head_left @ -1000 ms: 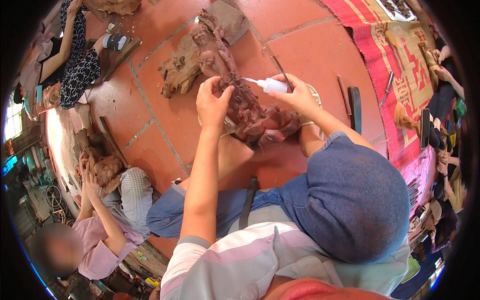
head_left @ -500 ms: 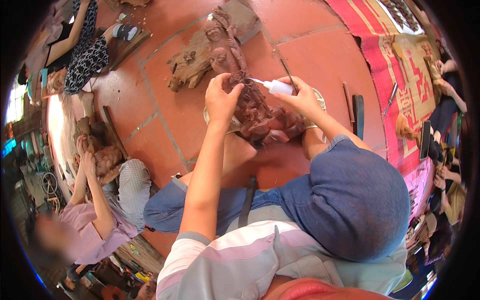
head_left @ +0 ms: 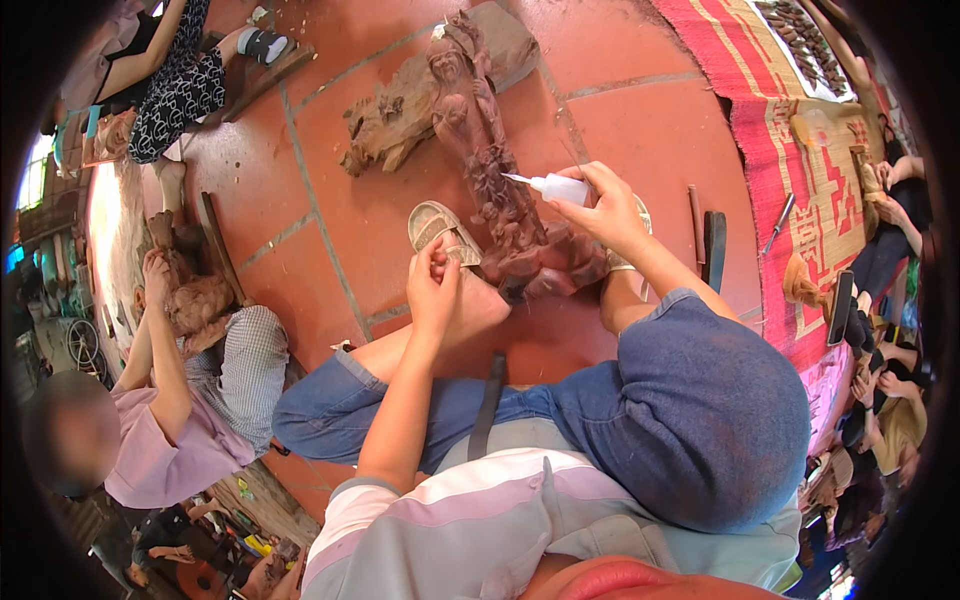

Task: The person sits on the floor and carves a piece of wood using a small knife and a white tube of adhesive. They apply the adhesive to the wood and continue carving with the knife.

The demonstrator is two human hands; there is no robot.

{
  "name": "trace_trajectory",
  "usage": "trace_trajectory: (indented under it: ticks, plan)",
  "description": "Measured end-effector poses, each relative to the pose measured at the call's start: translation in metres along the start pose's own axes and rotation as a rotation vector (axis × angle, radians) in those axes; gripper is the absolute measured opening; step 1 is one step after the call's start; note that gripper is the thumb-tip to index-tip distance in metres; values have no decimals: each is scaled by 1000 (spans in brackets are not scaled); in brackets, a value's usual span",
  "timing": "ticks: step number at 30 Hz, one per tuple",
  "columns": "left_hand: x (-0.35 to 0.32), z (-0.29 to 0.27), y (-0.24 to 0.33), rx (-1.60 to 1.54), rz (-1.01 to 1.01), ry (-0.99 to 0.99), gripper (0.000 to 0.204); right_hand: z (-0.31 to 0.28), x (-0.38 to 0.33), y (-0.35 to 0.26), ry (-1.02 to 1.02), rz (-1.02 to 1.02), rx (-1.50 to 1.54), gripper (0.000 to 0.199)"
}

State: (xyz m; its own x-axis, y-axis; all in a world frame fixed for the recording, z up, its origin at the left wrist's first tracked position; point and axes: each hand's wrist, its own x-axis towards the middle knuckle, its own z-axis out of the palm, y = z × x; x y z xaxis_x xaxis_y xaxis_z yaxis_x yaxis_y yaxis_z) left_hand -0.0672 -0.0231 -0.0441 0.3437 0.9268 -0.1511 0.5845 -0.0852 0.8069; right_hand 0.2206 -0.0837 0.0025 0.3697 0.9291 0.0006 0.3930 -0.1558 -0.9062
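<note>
A reddish-brown carved wooden figure (head_left: 490, 170) lies on the tiled floor between my feet, its broad, leafy base toward me. My right hand (head_left: 612, 212) grips a small white squeeze bottle (head_left: 566, 189) just right of the carving. The bottle's thin nozzle points left, its tip close to the carving's middle. My left hand (head_left: 433, 290) is off the carving, above my left foot and its tan sandal (head_left: 436, 222). Its fingers are curled and pressed together; whether anything small is in them is hidden.
A rough piece of wood (head_left: 395, 120) lies beyond the carving. To the right are a dark flat bar (head_left: 714, 245), a thin brown stick (head_left: 695, 215) and a red-and-tan mat (head_left: 745, 120) with a chisel-like tool (head_left: 780, 222). At left, a person (head_left: 190, 400) handles another carving (head_left: 200, 305).
My left hand has left the carving and come back toward me, its fingers curling. My right hand, still holding the bottle, has shifted slightly toward me and away from the carving.
</note>
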Motion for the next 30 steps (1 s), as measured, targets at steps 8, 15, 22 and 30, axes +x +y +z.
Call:
trace_trajectory:
  ticks: [8, 15, 22, 30]
  plan:
    - [-10, -1, 2, -36, 5, 54, 37, -2, 5, -7, -14, -63, -140, 35]
    - [-10, -1, 8, 4, 20, 59, 36, -3, 12, -12, -23, -116, -192, 34]
    - [-10, -1, 8, 24, 22, 52, 36, -6, 18, -13, -37, -167, -232, 34]
    - [-10, 1, 5, 7, 21, 54, 36, -4, 15, -8, 51, -62, -141, 37]
